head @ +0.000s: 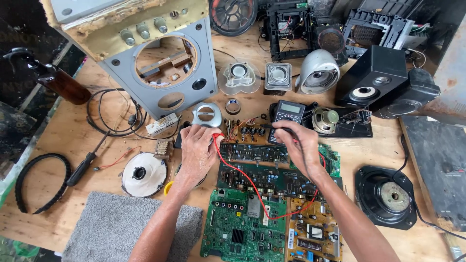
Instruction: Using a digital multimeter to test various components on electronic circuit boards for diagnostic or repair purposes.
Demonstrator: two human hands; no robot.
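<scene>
We see the left hand clenched on a red probe, its tip at the small brown circuit board. The right hand pinches a black probe just near of the multimeter. A red lead loops across the dark boards. Speakers crowd the far edge; bare plywood table lies left, beside a grey mat.
</scene>
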